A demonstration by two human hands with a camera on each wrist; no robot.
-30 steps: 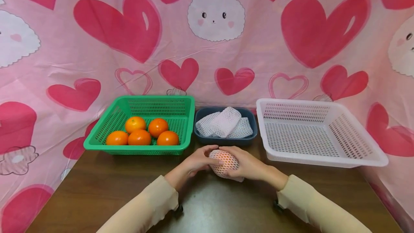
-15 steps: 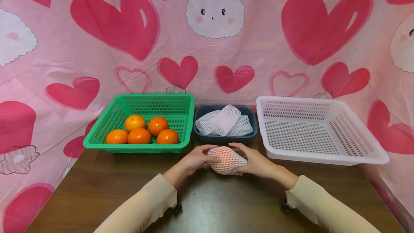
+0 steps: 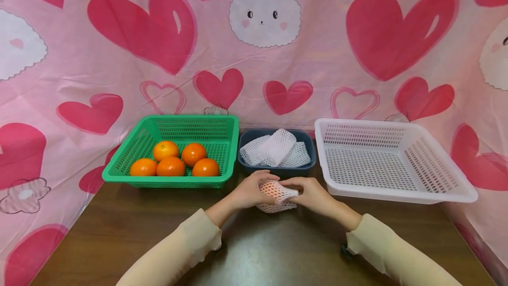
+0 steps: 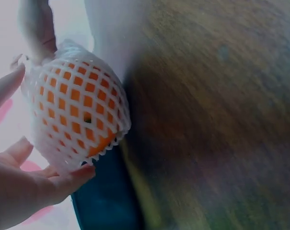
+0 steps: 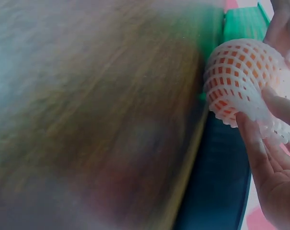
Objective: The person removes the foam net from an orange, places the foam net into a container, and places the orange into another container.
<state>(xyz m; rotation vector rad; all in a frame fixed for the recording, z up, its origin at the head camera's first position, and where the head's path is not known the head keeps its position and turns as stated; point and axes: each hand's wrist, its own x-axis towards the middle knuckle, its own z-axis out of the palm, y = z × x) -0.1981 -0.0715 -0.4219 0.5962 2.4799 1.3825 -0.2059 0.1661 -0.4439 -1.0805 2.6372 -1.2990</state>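
An orange [image 4: 82,103] sits inside a white foam net sleeve [image 3: 274,208], held above the table in front of the dark blue bin. My left hand [image 3: 253,190] grips the wrapped orange from the left, fingers curled round it. On the other side my right hand [image 3: 316,195] pinches the loose end of the sleeve between thumb and fingers. In the right wrist view the net [image 5: 240,72] covers the fruit, and its gathered edge lies between the right fingertips [image 5: 245,122].
A green basket [image 3: 168,179] with several bare oranges [image 3: 170,167] stands at the left. The dark blue bin [image 3: 276,172] behind my hands holds several foam sleeves [image 3: 278,147]. At the right is a white basket [image 3: 401,192] with nothing in it. A patterned cloth hangs behind.
My left hand has shifted further over the wrapped orange. The right hand has moved from round the fruit to the sleeve's loose end, and the orange has turned slightly.
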